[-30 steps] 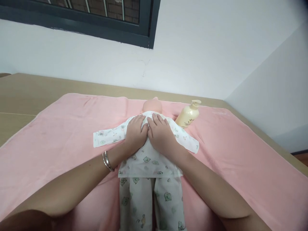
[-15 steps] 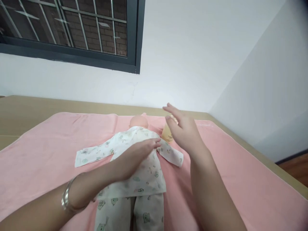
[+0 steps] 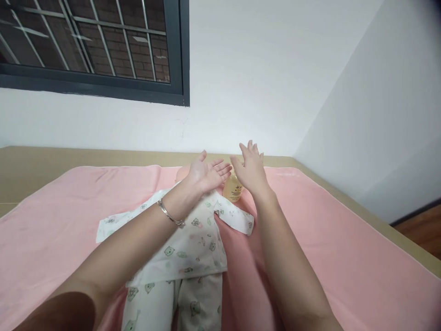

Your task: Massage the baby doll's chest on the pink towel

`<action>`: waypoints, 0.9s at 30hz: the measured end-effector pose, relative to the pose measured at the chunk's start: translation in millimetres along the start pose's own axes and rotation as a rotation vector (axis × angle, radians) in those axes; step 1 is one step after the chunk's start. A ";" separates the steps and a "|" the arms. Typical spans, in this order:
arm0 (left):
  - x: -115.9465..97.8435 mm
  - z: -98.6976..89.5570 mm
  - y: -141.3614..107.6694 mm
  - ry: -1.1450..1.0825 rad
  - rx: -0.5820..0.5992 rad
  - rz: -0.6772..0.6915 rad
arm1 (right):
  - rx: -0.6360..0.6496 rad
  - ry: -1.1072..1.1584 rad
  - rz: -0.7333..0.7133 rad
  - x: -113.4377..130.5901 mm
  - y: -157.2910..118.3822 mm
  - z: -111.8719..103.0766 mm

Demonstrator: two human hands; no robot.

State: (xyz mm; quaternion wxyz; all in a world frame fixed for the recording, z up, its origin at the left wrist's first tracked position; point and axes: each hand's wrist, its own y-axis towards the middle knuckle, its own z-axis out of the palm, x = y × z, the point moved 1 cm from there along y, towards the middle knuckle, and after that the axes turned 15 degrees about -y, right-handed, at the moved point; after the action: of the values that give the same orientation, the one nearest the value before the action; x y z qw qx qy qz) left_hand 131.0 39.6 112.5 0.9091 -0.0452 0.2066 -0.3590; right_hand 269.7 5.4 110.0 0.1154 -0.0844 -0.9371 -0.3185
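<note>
My left hand (image 3: 208, 174) is palm up with its fingers stretched out, holding nothing, above the collar end of a white patterned baby top (image 3: 198, 248). Close to the yellow bottle (image 3: 233, 187), my right hand (image 3: 251, 168) has its fingers spread and partly covers the bottle's upper part. I cannot tell whether it touches the bottle. The top lies with its sleeves spread, over matching baby trousers (image 3: 201, 301). A rounded, skin-coloured doll head (image 3: 182, 173) shows at the collar, mostly hidden behind my left hand.
A pink blanket (image 3: 310, 239) lies under the clothes on a tan surface (image 3: 44, 156). Behind it rise a white wall (image 3: 241, 78) and a dark-framed barred window (image 3: 177, 59) at upper left. Wooden flooring (image 3: 422, 232) shows at the right.
My left hand has moved forward from over the top's middle and turned palm up. My right hand has moved slightly forward and left, towards the bottle. The view has shifted a little.
</note>
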 end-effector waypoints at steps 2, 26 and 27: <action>1.8 3.0 5.1 -0.040 0.019 -0.012 | -0.028 -0.121 -0.071 6.3 -1.9 2.6; -27.9 -4.4 -101.5 -0.002 -0.126 0.168 | -0.165 -0.443 0.235 32.9 -4.1 53.8; -31.7 -2.8 -109.9 -0.018 -0.123 0.167 | -0.174 -0.461 0.218 34.1 -4.8 55.2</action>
State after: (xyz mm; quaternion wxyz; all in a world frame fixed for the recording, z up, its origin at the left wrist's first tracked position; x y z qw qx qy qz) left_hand 39.3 -20.0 146.1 0.9331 -0.0867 0.2230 -0.2684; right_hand 226.9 38.6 74.0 -0.0751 -0.2646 -0.8930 -0.3562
